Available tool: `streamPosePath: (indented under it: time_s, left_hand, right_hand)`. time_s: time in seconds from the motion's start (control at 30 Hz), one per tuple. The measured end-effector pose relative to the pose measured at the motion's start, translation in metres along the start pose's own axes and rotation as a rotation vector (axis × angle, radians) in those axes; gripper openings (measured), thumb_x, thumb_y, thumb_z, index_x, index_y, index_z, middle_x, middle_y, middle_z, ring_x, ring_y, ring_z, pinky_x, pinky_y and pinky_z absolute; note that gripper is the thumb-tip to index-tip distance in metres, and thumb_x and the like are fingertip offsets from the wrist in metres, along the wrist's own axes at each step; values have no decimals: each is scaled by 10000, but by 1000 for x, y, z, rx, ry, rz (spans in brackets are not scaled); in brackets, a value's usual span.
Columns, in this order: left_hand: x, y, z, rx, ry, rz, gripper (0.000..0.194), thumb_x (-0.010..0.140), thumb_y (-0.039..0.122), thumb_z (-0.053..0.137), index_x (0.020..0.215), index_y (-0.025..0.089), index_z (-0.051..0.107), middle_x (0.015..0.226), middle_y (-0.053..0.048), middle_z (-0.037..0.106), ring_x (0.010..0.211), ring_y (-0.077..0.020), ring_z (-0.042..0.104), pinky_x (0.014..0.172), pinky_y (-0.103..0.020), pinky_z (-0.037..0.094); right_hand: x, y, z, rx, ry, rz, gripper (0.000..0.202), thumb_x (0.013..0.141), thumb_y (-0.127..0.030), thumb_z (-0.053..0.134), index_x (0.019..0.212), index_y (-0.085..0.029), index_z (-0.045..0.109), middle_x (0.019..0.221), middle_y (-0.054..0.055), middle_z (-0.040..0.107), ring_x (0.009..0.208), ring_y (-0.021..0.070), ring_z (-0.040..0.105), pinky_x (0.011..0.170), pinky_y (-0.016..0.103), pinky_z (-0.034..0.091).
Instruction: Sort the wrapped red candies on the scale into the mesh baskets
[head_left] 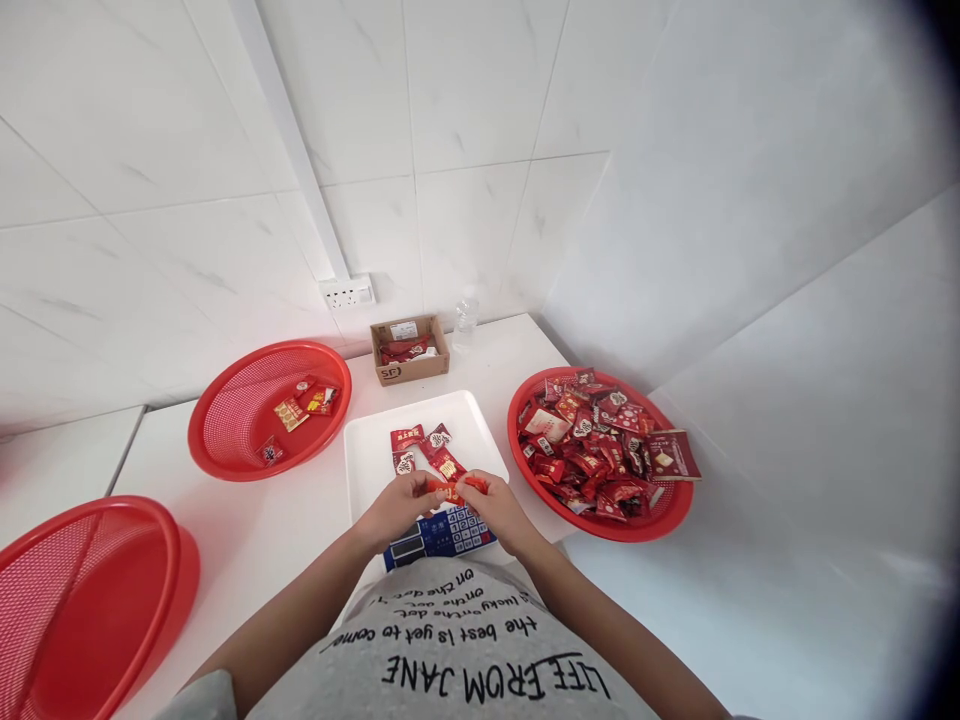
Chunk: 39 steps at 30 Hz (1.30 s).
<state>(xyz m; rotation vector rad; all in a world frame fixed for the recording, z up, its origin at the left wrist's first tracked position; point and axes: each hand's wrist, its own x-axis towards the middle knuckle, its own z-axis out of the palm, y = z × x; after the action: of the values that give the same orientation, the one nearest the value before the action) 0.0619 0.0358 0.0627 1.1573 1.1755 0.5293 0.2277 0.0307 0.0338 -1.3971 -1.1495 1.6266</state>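
Between my two hands is a small red candy packet [450, 492], pinched at its left end by my left hand [405, 505] and at its right end by my right hand [491, 505]. Both hands are closed, just above the front of a white digital scale with a blue keypad [442, 535]. Several red wrapped packets [407, 437] lie on the scale's white tray [364, 450], beyond my fingers. To the right, a red basket [679, 525] is heaped with similar red packets [592, 445].
At the back left, a red basket [199, 425] holds a few packets. Another red basket [169, 540] stands at the front left. A small cardboard box [412, 372] with red packets and a clear plastic bottle [466, 315] are near the wall, below a power socket [347, 292].
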Motion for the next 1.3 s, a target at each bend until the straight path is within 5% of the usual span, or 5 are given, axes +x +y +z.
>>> streamPosePath:
  time_s: [0.37,0.63,0.93,1.17,1.3]
  left_hand:
    - [2,-13,18,-274,132,-14,232,666,371,665,742,167,585,657,26,553,665,-109,491,679,-247,368]
    - [2,-10,22,-564,153,-68,322,591,342,748,784,161,564,783,-10,613,740,-119,569,708,-245,421]
    - [-1,-8,28,-290,175,-32,306,620,319,700,719,195,438,592,42,606,600,-118,564,624,-245,401]
    - [-2,-15,31,-332,130,0,285,650,312,674,745,199,431,565,69,567,572,-99,537,607,-230,380]
    - [-1,-15,30,-358,158,12,306,638,326,692,752,195,441,572,70,563,574,-93,524,616,-227,378]
  right_hand:
    - [-3,1,12,86,-11,-75,270,632,-401,664,738,-180,551,652,-26,556,619,123,494,619,257,402]
    - [0,8,14,169,28,-55,365,655,-471,637,848,-167,573,693,-3,577,633,127,503,600,254,407]
    - [1,16,12,49,24,-144,269,687,-433,609,712,-173,547,651,-18,530,627,128,470,598,257,383]
    - [2,10,8,-178,91,-309,282,679,-298,597,523,-187,390,609,-38,401,616,112,396,586,240,333]
    - [4,14,9,-148,90,-253,233,708,-364,583,611,-184,471,628,-26,471,618,122,432,577,243,358]
